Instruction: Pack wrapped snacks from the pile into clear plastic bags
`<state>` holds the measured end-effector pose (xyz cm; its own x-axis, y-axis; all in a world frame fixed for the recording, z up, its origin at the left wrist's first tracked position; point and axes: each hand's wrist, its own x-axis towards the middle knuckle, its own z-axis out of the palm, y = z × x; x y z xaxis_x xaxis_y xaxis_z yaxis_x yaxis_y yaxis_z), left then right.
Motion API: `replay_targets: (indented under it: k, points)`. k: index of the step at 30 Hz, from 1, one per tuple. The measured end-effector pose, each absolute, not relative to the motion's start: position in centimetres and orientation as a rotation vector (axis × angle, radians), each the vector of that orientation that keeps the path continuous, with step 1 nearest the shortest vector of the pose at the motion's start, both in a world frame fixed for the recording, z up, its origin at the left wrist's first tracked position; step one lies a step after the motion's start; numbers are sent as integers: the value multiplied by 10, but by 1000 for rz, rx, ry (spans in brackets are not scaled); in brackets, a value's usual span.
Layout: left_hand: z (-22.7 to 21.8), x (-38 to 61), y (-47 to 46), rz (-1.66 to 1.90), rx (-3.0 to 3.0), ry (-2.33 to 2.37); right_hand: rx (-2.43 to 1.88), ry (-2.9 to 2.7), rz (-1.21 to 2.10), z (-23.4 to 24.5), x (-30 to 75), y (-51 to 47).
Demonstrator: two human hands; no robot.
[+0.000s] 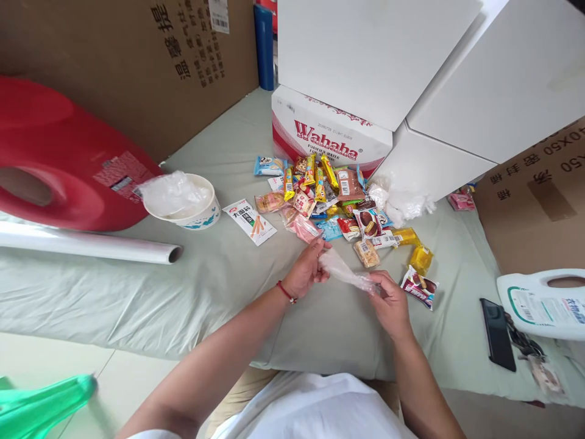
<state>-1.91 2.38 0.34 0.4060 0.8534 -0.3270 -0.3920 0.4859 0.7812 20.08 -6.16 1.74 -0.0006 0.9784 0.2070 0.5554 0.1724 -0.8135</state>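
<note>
Cloth (247, 305) spreads below the fingers of the left hand (305, 269) and the right hand (392, 306). Just beyond the left fingers lies a pile of wrapped snacks (320, 190); left of them, well apart, stands a bowl (201, 217) with crumpled plastic (178, 196) in it. Thin clear plastic (342, 268) stretches between the hands, the left fingers pinched together on one end, the right fingers on the other. Handling it well probably calls for light, level pinches and thumbs rolling along the edge rather than tugging, since film this thin may tear or cling.
</note>
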Motion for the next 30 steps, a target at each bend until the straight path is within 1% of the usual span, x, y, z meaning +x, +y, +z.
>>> replay_targets:
  k: [2, 5, 8, 10, 12, 14, 15, 20, 22, 25, 30]
  points:
    - [5, -21, 23, 764, 602, 685, -1534, -1558, 555, 13, 199, -66]
    - [5, -21, 21, 622, 649, 577, -1577, -1572, 348, 12, 195, -66]
    - [1, -17, 20, 648, 721, 587, -1562, -1687, 252, 16, 192, -65]
    - [-3, -14, 20, 737, 747, 637, -1532, -1787, 342, 21, 191, -66]
    - [-4, -12, 20, 785, 774, 677, -1471, -1821, 559, 27, 191, -69]
    - [-5, -10, 20, 787, 818, 699, -1385, -1732, 757, 34, 190, -70]
    - [-4, -10, 19, 786, 841, 705, -1368, -1671, 801, 36, 189, -70]
    - [-3, -10, 18, 812, 906, 644, -1575, -1603, 776, 33, 174, -60]
    - [-3, -11, 19, 808, 910, 621, -1593, -1423, 879, 27, 171, -55]
    - [-3, -14, 22, 786, 911, 597, -1492, -1020, 1017, 23, 175, -53]
    - [-3, -20, 26, 813, 802, 538, -1372, -568, 1098, 29, 196, -55]
